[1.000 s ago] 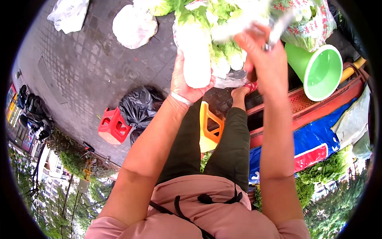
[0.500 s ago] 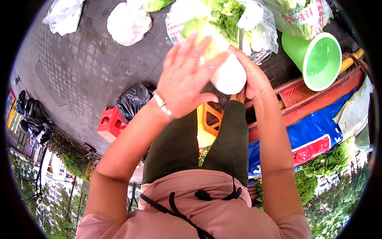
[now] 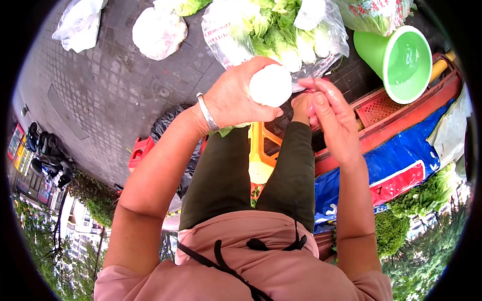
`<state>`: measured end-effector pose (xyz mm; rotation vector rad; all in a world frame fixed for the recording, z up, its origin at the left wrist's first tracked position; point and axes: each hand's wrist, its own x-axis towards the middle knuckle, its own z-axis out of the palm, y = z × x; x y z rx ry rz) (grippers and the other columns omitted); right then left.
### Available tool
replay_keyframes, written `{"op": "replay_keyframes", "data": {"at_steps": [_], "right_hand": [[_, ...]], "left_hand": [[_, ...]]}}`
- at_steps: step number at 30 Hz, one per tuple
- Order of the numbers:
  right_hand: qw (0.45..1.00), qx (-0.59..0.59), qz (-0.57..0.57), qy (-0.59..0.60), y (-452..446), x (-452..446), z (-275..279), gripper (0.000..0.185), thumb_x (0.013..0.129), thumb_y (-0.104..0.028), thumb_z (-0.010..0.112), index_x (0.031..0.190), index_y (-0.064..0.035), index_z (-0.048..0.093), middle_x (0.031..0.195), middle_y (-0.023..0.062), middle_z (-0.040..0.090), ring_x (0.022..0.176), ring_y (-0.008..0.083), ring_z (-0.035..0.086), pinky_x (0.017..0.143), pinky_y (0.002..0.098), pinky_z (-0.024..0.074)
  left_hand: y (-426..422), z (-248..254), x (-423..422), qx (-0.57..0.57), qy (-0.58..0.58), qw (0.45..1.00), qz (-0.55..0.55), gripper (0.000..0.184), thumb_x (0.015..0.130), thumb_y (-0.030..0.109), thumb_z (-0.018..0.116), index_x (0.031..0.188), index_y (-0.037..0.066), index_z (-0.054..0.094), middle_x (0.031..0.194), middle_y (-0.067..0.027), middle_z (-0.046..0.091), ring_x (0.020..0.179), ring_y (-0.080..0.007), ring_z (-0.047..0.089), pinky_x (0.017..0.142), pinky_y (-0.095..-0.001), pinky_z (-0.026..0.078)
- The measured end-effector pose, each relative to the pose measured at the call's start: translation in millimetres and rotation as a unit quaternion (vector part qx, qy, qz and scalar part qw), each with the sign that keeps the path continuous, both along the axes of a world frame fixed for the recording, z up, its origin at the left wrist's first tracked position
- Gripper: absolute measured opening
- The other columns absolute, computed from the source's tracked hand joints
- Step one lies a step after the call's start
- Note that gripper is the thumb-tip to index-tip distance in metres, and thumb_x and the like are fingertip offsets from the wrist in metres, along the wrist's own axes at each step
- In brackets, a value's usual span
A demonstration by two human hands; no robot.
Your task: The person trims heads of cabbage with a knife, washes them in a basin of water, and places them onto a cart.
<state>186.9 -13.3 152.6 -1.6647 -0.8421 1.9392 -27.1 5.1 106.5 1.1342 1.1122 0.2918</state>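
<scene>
My left hand (image 3: 233, 95), with a silver bracelet at the wrist, is wrapped round a leafy head of Chinese cabbage (image 3: 271, 86). Its round white base points to the right, and green leaves show beneath my wrist. To the right of that base, my right hand (image 3: 331, 113) is apart from it, fingers loosely bent and nothing visible in them; the fingertips look wet. Beyond both hands, several cabbage heads (image 3: 276, 42) lie in an opened clear plastic bag (image 3: 221, 37) on the ground.
A green bucket (image 3: 374, 52) leans at the right beside a red metal frame (image 3: 401, 105) and blue sheeting (image 3: 386, 165). A yellow stool (image 3: 261, 165) is between my legs. Left are a red stool (image 3: 139, 150), a black bag (image 3: 168, 120) and a white bundle (image 3: 159, 34).
The cabbage has passed from my right hand to my left and shifted slightly left, its leaves now under my left wrist. My right hand has let go and moved right and down.
</scene>
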Motion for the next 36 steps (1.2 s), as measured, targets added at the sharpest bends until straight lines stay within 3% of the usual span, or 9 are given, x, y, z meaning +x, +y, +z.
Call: {"op": "replay_keyframes", "data": {"at_steps": [5, 15, 18, 21, 25, 28, 30, 33, 36], "right_hand": [[0.922, 0.218, 0.264, -0.180, -2.9, -3.7, 2.4, 0.028, 0.094, -0.032, 0.055, 0.090, -0.0052, 0.050, 0.080, 0.0152, 0.056, 0.072, 0.0383, 0.057, 0.063, 0.0434, 0.0449], [0.870, 0.333, 0.303, -0.200, -6.3, 10.0, -30.7, 0.031, 0.090, -0.035, 0.058, 0.086, -0.0043, 0.052, 0.074, 0.0131, 0.055, 0.068, 0.0349, 0.058, 0.060, 0.0406, 0.0467], [0.903, 0.243, 0.237, -0.262, -21.6, 56.8, -76.4, 0.026, 0.093, -0.026, 0.055, 0.084, -0.0020, 0.052, 0.071, 0.0143, 0.053, 0.065, 0.0346, 0.055, 0.059, 0.0381, 0.0455], [0.935, 0.191, 0.160, -0.254, -19.7, 69.1, -79.3, 0.030, 0.102, -0.024, 0.042, 0.081, -0.0041, 0.049, 0.070, -0.0010, 0.038, 0.064, 0.0066, 0.034, 0.057, 0.0239, 0.0334], [0.909, 0.157, 0.155, -0.355, 19.7, 46.3, -95.0, 0.031, 0.098, -0.029, 0.052, 0.089, 0.0005, 0.055, 0.073, 0.0030, 0.051, 0.066, 0.0129, 0.045, 0.062, 0.0284, 0.0411], [0.899, 0.175, 0.140, -0.376, 64.5, 58.5, -130.2, 0.045, 0.093, -0.044, 0.054, 0.096, 0.0007, 0.059, 0.088, 0.0233, 0.061, 0.082, 0.0385, 0.059, 0.072, 0.0418, 0.0461], [0.822, 0.326, 0.126, -0.450, 83.5, 70.1, -154.3, 0.059, 0.091, -0.049, 0.054, 0.119, 0.0035, 0.055, 0.108, 0.0278, 0.059, 0.097, 0.0410, 0.056, 0.085, 0.0391, 0.0453], [0.988, 0.086, 0.038, -0.119, 83.8, 40.7, -101.1, 0.074, 0.090, -0.056, 0.054, 0.137, 0.0000, 0.043, 0.129, 0.0204, 0.052, 0.117, 0.0311, 0.051, 0.100, 0.0380, 0.0395], [0.960, -0.122, -0.054, 0.248, 51.0, 16.7, -76.6, 0.081, 0.086, -0.056, 0.060, 0.141, -0.0012, 0.037, 0.137, 0.0144, 0.047, 0.121, 0.0243, 0.050, 0.105, 0.0369, 0.0363]], "left_hand": [[-0.1, -0.1, 1.1, 0.044, 0.029, 0.998, -0.043, 0.064, 0.064, 0.012, 0.081, 0.120, 0.003, 0.052, 0.097, -0.0054, 0.065, 0.090, -0.0117, 0.060, 0.083, -0.0293, 0.050], [-7.1, 0.7, 1.0, -0.045, -0.018, 0.998, -0.035, 0.056, 0.063, 0.014, 0.080, 0.112, 0.001, 0.056, 0.094, -0.0039, 0.065, 0.088, -0.0113, 0.060, 0.081, -0.0285, 0.049], [-4.1, 4.4, -8.1, -0.042, -0.038, 0.998, -0.013, 0.057, 0.063, 0.015, 0.080, 0.113, 0.003, 0.056, 0.095, -0.0046, 0.064, 0.088, -0.0107, 0.059, 0.081, -0.0288, 0.049], [0.2, 9.3, -11.6, -0.039, -0.021, 0.998, -0.040, 0.057, 0.063, 0.016, 0.081, 0.114, 0.005, 0.056, 0.095, -0.0048, 0.063, 0.088, -0.0119, 0.059, 0.081, -0.0284, 0.049], [-0.3, -9.4, -3.5, 0.013, 0.024, 0.999, -0.017, 0.057, 0.066, 0.018, 0.081, 0.113, 0.002, 0.053, 0.094, -0.0048, 0.064, 0.086, -0.0117, 0.060, 0.081, -0.0287, 0.049], [16.2, -7.0, 2.3, -0.082, 0.014, 0.994, 0.074, 0.056, 0.068, 0.019, 0.082, 0.112, 0.000, 0.054, 0.093, -0.0044, 0.064, 0.087, -0.0109, 0.061, 0.080, -0.0277, 0.050], [30.8, -11.1, 8.6, -0.081, -0.010, 0.990, 0.116, 0.050, 0.073, 0.018, 0.082, 0.112, 0.000, 0.056, 0.093, -0.0040, 0.065, 0.085, -0.0110, 0.062, 0.075, -0.0269, 0.052], [53.1, -10.2, 25.7, -0.215, -0.137, 0.950, 0.178, 0.043, 0.085, 0.031, 0.072, 0.114, 0.003, 0.058, 0.096, -0.0044, 0.066, 0.081, -0.0129, 0.062, 0.072, -0.0281, 0.051], [73.4, -1.0, 48.6, -0.348, -0.196, 0.885, 0.241, 0.054, 0.090, 0.054, 0.055, 0.114, 0.005, 0.059, 0.100, -0.0046, 0.066, 0.086, -0.0135, 0.061, 0.078, -0.0300, 0.048]]}}
